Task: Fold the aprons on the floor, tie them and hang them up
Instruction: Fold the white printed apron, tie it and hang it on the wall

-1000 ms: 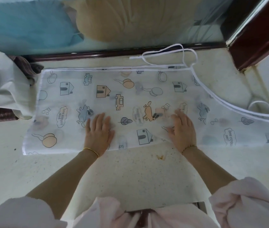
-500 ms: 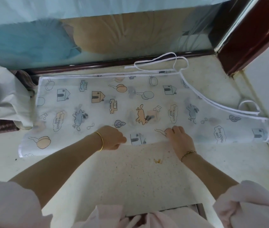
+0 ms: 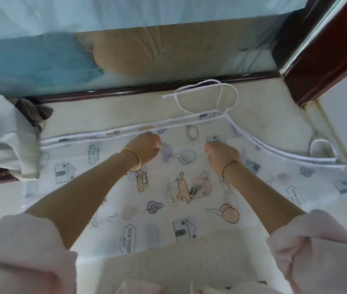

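A white apron [image 3: 160, 200] printed with houses, rabbits and balloons lies flat on the pale floor, folded lengthwise, its white-piped edges along the far side. Its white tie straps [image 3: 202, 94] loop on the floor beyond it, and another strap loop [image 3: 323, 149] lies at the right. My left hand [image 3: 145, 147] and my right hand [image 3: 221, 153] are both closed on the apron's near edge, carried over to just short of the far piped edge.
A heap of white and brown striped cloth [image 3: 2, 141] lies at the left. A dark wooden rail [image 3: 126, 92] with a sheet-covered bed runs along the far side. A dark red post [image 3: 325, 60] stands at the right.
Both hands left the flat cloth, pinched the apron's near edge and carried it away from me toward the far edge. The camera leaned forward.
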Demonstrator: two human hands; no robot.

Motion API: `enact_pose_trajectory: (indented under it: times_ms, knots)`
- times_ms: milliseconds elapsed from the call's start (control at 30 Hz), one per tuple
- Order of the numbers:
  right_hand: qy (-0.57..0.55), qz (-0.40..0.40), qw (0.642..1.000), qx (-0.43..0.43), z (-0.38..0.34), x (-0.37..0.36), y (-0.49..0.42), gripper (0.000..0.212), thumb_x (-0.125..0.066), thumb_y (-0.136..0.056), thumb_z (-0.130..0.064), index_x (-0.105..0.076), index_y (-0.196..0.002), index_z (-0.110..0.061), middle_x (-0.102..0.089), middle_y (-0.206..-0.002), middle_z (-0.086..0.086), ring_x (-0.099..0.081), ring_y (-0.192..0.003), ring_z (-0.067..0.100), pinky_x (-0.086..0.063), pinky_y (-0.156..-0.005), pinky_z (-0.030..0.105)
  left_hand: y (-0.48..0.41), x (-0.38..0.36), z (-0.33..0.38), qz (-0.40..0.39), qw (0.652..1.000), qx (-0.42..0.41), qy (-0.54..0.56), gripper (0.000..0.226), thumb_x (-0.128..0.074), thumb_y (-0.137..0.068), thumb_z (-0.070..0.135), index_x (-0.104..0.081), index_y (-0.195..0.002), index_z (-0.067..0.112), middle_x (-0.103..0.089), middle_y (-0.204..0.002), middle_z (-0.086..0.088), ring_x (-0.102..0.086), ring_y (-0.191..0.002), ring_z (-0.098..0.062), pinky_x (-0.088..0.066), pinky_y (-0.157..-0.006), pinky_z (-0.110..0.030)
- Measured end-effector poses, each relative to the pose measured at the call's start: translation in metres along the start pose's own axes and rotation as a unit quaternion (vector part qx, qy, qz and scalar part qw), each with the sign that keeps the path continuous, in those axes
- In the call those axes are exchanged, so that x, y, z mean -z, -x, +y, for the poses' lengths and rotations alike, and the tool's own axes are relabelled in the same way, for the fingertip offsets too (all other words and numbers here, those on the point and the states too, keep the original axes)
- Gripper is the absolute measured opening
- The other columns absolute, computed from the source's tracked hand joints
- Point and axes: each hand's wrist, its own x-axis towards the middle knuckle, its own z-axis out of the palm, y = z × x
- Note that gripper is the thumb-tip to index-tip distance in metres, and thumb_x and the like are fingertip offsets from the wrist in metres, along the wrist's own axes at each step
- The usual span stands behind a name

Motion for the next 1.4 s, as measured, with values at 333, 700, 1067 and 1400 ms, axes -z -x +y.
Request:
enact_pose_trajectory:
  times_ms: [333, 700, 1067, 1400]
  knots:
    - [0.092, 0.011, 0.991, 0.098, -0.033, 0.022, -0.116, 0.027, -0.047, -0.091, -0.005, -0.05, -0.118, -0.008, -0.048, -0.119, 0.011, -0.047, -0.11, 0.029, -0.043, -0.085, 0.039, -0.049, 0.013, -0.064, 0.023, 0.987, 0.095, -0.128, 0.035, -0.06, -0.089, 0.026, -0.05, -0.116, 0.006, -0.049, -0.114, -0.012, -0.047, -0.107, -0.029, -0.048, -0.09, -0.04]
    - [0.063, -0.019, 0.981, 0.182, -0.037, 0.023, -0.151, 0.008, -0.057, -0.088, -0.023, -0.052, -0.091, -0.018, -0.05, -0.096, 0.002, -0.043, -0.085, 0.018, -0.042, -0.078, 0.032, -0.062, 0.019, -0.077, 0.02, 0.992, 0.077, -0.099, 0.019, -0.044, -0.096, 0.024, -0.053, -0.1, 0.008, -0.051, -0.099, -0.009, -0.049, -0.094, -0.026, -0.05, -0.083, -0.041]
    - [0.018, -0.008, 0.984, 0.178, -0.04, 0.015, -0.15, 0.017, -0.052, -0.091, -0.019, -0.044, -0.076, -0.02, -0.046, -0.084, 0.0, -0.041, -0.082, 0.019, -0.036, -0.069, 0.03, -0.058, 0.019, -0.084, 0.012, 0.994, 0.076, -0.072, 0.017, -0.056, -0.092, 0.026, -0.058, -0.103, 0.013, -0.058, -0.099, -0.005, -0.05, -0.095, -0.023, -0.047, -0.086, -0.035]
    - [0.055, 0.091, 0.981, 0.163, -0.046, 0.005, -0.152, 0.022, -0.053, -0.091, -0.024, -0.051, -0.113, -0.018, -0.05, -0.114, 0.003, -0.047, -0.103, 0.024, -0.043, -0.082, 0.035, -0.062, 0.015, -0.084, 0.077, 0.983, 0.098, -0.133, 0.03, -0.058, -0.091, 0.025, -0.049, -0.115, 0.008, -0.052, -0.109, -0.01, -0.049, -0.099, -0.025, -0.048, -0.087, -0.036]
